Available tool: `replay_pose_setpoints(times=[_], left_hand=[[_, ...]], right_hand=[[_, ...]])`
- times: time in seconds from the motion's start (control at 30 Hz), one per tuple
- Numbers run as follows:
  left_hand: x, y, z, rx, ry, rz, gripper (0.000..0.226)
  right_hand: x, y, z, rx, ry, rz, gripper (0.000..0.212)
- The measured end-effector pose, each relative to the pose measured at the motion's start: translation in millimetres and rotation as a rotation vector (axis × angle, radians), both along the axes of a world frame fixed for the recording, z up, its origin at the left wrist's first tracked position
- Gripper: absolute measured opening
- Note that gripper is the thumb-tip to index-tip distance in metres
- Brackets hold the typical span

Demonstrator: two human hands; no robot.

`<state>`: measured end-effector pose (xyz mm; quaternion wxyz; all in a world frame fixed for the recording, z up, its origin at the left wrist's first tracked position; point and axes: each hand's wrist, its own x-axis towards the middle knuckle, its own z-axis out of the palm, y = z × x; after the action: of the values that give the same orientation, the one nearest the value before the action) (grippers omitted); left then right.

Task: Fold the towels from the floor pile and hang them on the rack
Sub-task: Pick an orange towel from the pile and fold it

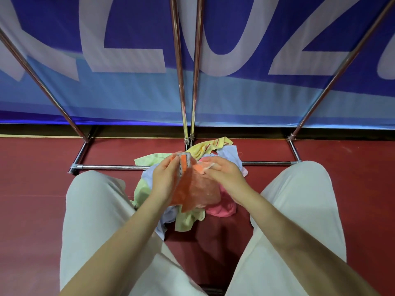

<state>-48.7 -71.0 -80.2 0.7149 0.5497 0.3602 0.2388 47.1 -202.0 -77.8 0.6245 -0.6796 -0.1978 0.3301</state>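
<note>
Our left hand and right hand each pinch a top edge of the orange towel, held just above the towel pile on the red floor, w/ rack & blue banner beyond.

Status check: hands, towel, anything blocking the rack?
Left hand and right hand both pinch orange towel, unfolded, above floor pile. Rack bare, path unobstructed.

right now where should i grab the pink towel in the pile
Probably the pink towel's bunched fold at the pile's right edge, reached from the right. That part lies bare on the floor; the orange towel in both hands covers the rest.
</note>
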Motion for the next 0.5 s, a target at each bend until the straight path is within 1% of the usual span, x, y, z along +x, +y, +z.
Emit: replay_pose_setpoints(times=[0.07,0.1,0.17,0.27,0.37,0.43,0.5], left_hand=[[3.5,-6.5,-4.5,-0.024,-0.006,-0.020,0.030],[4.4,-8.2,-6.4,-0.034,-0.012,-0.035,0.028],[3.8,-9.1,-8.3,-0.073,-0.043,-0.057,0.024],[1.4,-8.7,-3.9,-0.102,-0.077,-0.098,0.027],[0.0,-10.0,-1.2,-0.099,-0.091,-0.120,0.029],[-0.4,-7.5,-2.7,-0.087,-0.093,-0.098,0.028],[-1.1,-5.3,-2.3,-0.080,-0.087,-0.076,0.027]], right_hand=[[-2.6,5.0,4.1,0.020,0.021,0.056,0.031],[-1.9,7.5,4.1,0.028,0.011,0.070,0.031],[0.1,11.6,3.8,0.014,-0.065,0.069,0.027],[3.1,16.1,1.9,-0.071,-0.219,0.052,0.023],[4.1,20.4,-1.8,-0.132,-0.412,0.085,0.016],[5.3,24.7,-7.0,-0.142,-0.609,0.104,0.012],[6.8,29.8,-10.8,-0.155,-0.807,0.142,0.014]])
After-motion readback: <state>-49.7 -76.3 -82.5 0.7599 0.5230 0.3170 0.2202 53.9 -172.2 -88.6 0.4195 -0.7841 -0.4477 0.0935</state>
